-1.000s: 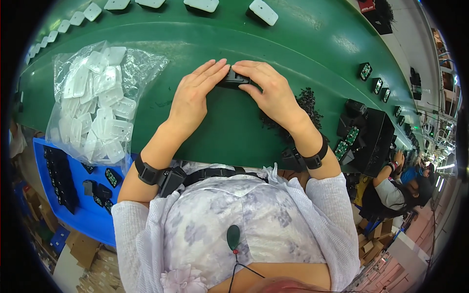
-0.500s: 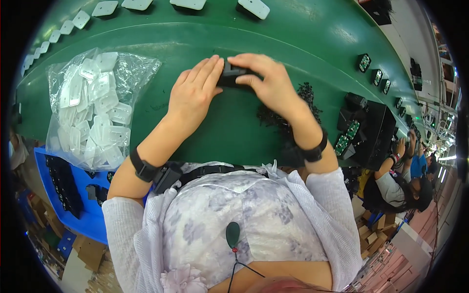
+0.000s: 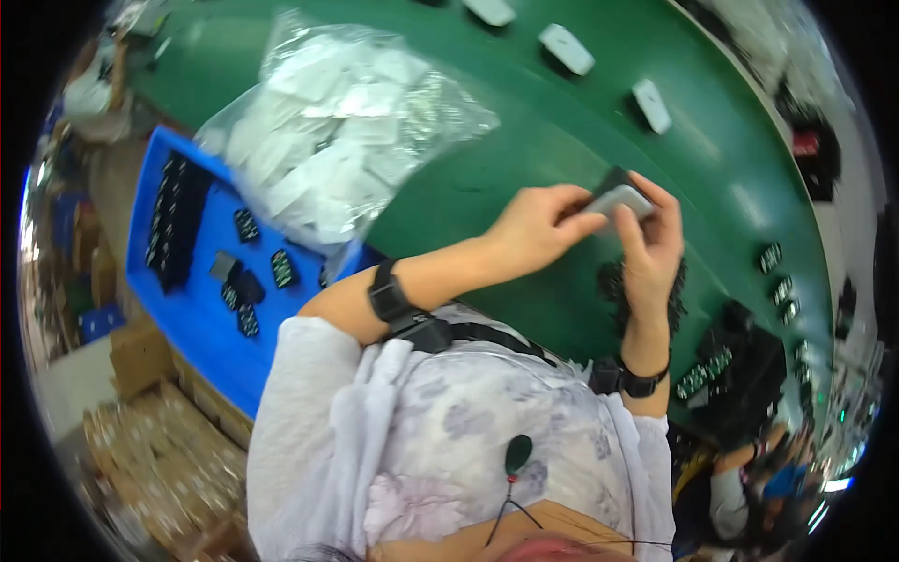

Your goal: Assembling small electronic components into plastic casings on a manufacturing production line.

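Both hands hold a small black case with a light grey-white cover over the green table. My left hand has its thumb and bent fingers closed on the near left edge of the case. My right hand grips the right side, its thumb on the pale cover and its fingers around the far edge. The case is tilted, so its dark side and its light face both show. A heap of small black parts lies by my right wrist, which partly covers it.
A clear plastic bag of white covers lies to the left, beside a blue bin containing black pieces and circuit boards. White-topped cases stand along the far side. Green circuit boards lie by black parts at the right. A co-worker sits beyond.
The view has swung left, showing more of the blue bin. My hands, flatter around the black piece before, now pinch the case, and its pale cover has come into sight.
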A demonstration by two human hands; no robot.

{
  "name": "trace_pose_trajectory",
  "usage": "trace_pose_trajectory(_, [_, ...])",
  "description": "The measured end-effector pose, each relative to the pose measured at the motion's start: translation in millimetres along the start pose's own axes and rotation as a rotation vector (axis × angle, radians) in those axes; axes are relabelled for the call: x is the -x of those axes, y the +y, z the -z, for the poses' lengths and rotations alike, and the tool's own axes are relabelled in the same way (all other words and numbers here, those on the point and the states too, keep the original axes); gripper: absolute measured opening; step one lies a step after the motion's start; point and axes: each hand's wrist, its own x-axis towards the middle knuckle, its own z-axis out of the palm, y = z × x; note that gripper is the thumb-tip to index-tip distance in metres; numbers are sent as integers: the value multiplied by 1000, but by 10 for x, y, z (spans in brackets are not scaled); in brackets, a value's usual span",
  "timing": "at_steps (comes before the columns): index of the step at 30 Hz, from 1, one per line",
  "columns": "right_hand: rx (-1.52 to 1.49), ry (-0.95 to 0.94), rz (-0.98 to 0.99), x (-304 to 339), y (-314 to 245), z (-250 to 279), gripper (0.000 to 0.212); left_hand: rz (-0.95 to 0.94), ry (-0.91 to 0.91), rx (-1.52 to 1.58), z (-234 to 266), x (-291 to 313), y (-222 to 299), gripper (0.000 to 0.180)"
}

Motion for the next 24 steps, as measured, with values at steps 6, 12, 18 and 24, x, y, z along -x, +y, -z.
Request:
trace_pose_trajectory(6, [138, 63, 156, -252, -26, 232, 35, -172, 193, -109, 357, 224, 14, 31])
trace_pose_trajectory(12, [531, 102, 15, -845, 434, 1355, 35, -183, 835, -572, 1522, 472, -213, 15])
trace_pose_trajectory(18, [559, -169, -130, -1237, 588, 1712, 35, -240, 714, -1026, 2005, 359, -437, 25])
trace_pose_trajectory(24, [542, -237, -227, -1446, 651, 1791, 40, -182, 456, -1348, 2130, 195, -455, 46])
